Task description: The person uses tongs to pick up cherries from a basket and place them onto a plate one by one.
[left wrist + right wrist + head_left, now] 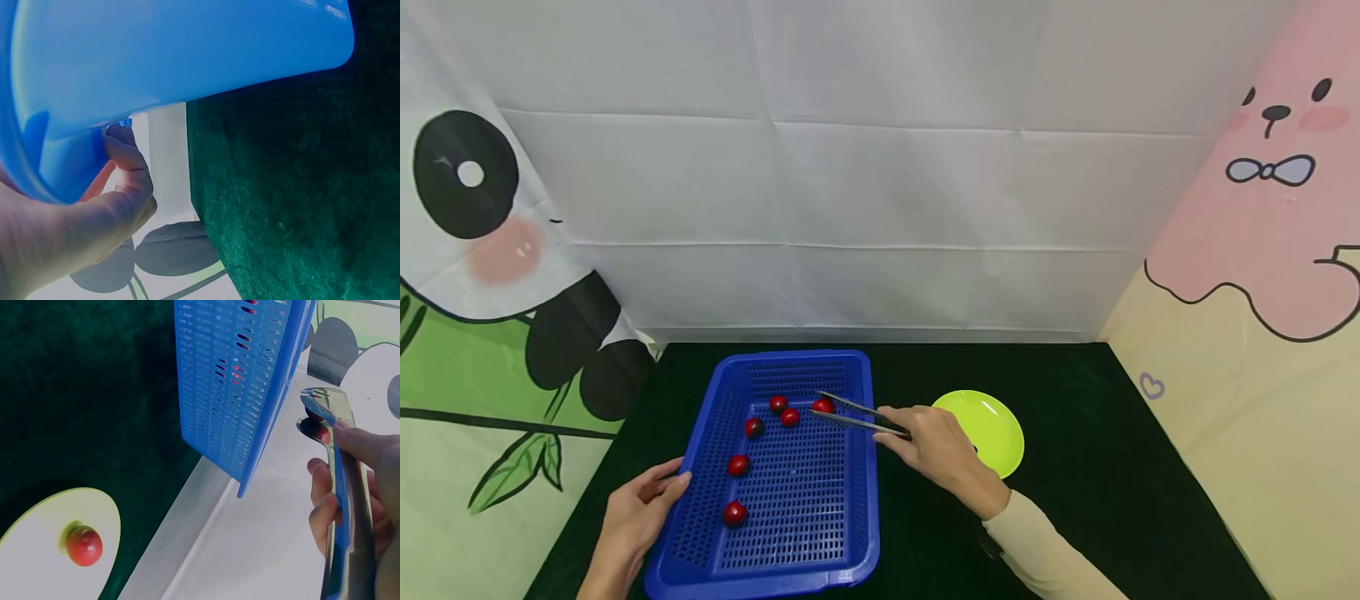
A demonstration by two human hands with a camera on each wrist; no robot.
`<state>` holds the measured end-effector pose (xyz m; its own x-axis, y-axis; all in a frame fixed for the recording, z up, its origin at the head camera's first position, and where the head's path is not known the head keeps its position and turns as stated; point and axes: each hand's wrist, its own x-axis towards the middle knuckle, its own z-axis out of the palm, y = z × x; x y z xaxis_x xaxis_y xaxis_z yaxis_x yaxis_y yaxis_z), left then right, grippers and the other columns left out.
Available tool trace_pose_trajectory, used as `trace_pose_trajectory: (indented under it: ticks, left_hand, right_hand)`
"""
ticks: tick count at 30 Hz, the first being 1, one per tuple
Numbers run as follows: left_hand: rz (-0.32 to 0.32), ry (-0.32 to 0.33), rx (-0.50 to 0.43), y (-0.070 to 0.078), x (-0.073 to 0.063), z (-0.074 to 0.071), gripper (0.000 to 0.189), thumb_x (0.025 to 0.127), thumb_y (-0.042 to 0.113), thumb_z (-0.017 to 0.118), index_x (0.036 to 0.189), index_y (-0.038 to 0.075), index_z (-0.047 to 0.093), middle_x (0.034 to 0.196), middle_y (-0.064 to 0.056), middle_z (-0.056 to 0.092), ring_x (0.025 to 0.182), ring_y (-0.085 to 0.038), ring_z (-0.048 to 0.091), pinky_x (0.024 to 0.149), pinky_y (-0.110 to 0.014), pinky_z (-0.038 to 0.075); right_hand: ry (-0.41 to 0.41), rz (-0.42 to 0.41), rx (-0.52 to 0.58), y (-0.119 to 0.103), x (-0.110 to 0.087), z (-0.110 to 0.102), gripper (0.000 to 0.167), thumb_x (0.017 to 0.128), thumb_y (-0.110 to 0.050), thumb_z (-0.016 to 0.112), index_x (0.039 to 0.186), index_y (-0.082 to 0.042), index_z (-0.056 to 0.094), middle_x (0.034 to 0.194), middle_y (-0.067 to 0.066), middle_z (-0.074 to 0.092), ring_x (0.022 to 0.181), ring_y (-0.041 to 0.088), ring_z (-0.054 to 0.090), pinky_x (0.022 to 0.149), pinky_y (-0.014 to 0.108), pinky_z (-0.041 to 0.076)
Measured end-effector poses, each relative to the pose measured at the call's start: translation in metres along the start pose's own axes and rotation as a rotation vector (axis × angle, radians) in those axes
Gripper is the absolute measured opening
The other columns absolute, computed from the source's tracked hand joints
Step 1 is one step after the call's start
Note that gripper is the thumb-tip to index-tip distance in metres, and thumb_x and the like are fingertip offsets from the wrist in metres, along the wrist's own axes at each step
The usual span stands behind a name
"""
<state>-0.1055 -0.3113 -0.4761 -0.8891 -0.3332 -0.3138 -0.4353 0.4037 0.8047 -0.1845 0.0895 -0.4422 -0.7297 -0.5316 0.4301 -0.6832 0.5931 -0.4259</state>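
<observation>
A blue perforated plastic basket (861, 542) stands on the dark green cloth, with several red cherry tomatoes (734, 513) scattered mostly along its left half. My left hand (638, 508) holds the basket's left rim, thumb and fingers curled at the edge. Metal tongs (859, 423) are in my right hand (936, 446), reaching over the basket's right rim. Between the tong tips is one tomato (823, 406), toward the basket's far right; the right wrist view also shows red between the tips. A yellow-green plate (1000, 429) lies behind my right hand, partly covered by it.
On the plate sits a single tomato (84, 545), seen in the right wrist view. The dark green cloth (1075, 500) covers the table. A white sheet (880, 292) rises behind it, and printed cartoon cloths stand on both sides.
</observation>
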Motion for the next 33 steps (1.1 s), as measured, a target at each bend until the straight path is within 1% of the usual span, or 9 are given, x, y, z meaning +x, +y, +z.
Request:
trace_pose_trajectory:
  ticks: [4,6,9,13,16,21,27,31,33]
  left_hand:
    - [-0.007,-0.008,-0.005,0.000,0.000,0.000,0.060,0.105,0.036,0.061,0.150,-0.001,0.047,0.131,-0.028,0.064,0.100,-0.027,0.070,0.079,-0.041,0.059]
    - [-0.001,-0.004,0.000,0.000,-0.001,0.000,0.060,0.105,0.036,0.061,0.149,-0.002,0.047,0.131,-0.028,0.064,0.101,-0.029,0.070,0.080,-0.043,0.059]
    - [0.007,0.001,0.005,-0.001,-0.002,0.000,0.059,0.105,0.035,0.061,0.149,-0.002,0.048,0.130,-0.028,0.064,0.101,-0.029,0.070,0.081,-0.043,0.059]
    - [0.022,0.006,0.015,-0.001,-0.002,0.000,0.058,0.105,0.034,0.061,0.148,-0.002,0.048,0.130,-0.028,0.064,0.102,-0.030,0.070,0.081,-0.044,0.059]
    - [0.028,0.010,0.015,-0.001,-0.002,0.000,0.058,0.105,0.034,0.062,0.148,-0.003,0.049,0.130,-0.028,0.065,0.102,-0.029,0.070,0.080,-0.042,0.059]
    - [0.032,0.011,0.003,-0.004,-0.001,0.001,0.057,0.105,0.033,0.062,0.148,-0.003,0.049,0.130,-0.028,0.065,0.099,-0.027,0.071,0.079,-0.041,0.059]
    - [0.038,0.001,-0.003,-0.007,0.001,0.002,0.058,0.105,0.034,0.061,0.149,-0.002,0.048,0.130,-0.029,0.064,0.101,-0.028,0.070,0.081,-0.042,0.059]
    - [0.037,-0.001,-0.007,-0.007,0.001,0.002,0.058,0.105,0.034,0.060,0.149,-0.002,0.048,0.131,-0.029,0.063,0.102,-0.029,0.070,0.082,-0.043,0.059]
    - [0.035,0.000,-0.007,-0.006,0.001,0.002,0.058,0.106,0.034,0.060,0.149,-0.002,0.048,0.132,-0.029,0.063,0.103,-0.030,0.070,0.083,-0.044,0.059]
  right_hand:
    - [0.024,0.021,0.036,0.005,-0.008,-0.003,0.037,0.094,-0.025,0.078,0.125,-0.005,0.074,0.078,-0.006,0.070,0.054,0.000,0.043,0.048,0.018,0.040]
    - [0.031,0.034,0.056,0.008,-0.013,-0.004,0.037,0.094,-0.024,0.078,0.125,-0.005,0.074,0.075,-0.008,0.065,0.054,-0.001,0.043,0.049,0.019,0.040]
    - [0.044,0.050,0.082,0.012,-0.020,-0.007,0.037,0.094,-0.024,0.078,0.125,-0.006,0.074,0.075,-0.010,0.063,0.055,-0.001,0.043,0.050,0.019,0.041]
    - [0.076,0.060,0.080,0.014,-0.028,-0.010,0.037,0.092,-0.025,0.080,0.124,-0.007,0.075,0.074,-0.011,0.062,0.058,-0.001,0.045,0.051,0.018,0.042]
    - [0.106,0.066,0.069,0.016,-0.034,-0.013,0.037,0.090,-0.024,0.082,0.122,-0.008,0.076,0.073,-0.012,0.061,0.059,0.000,0.046,0.052,0.018,0.042]
    - [0.141,0.091,0.062,0.021,-0.042,-0.015,0.036,0.088,-0.022,0.085,0.120,-0.009,0.077,0.073,-0.014,0.061,0.060,-0.001,0.047,0.054,0.019,0.043]
    - [0.168,0.107,0.045,0.029,-0.053,-0.017,0.035,0.085,-0.018,0.086,0.117,-0.008,0.078,0.084,-0.011,0.070,0.066,-0.001,0.053,0.060,0.018,0.050]
    - [0.173,0.135,0.057,0.034,-0.060,-0.021,0.033,0.088,-0.018,0.084,0.119,-0.008,0.077,0.085,-0.011,0.072,0.066,0.000,0.054,0.057,0.019,0.050]
    - [0.174,0.158,0.062,0.037,-0.064,-0.023,0.033,0.089,-0.020,0.083,0.119,-0.008,0.077,0.084,-0.012,0.071,0.065,0.000,0.053,0.054,0.019,0.048]
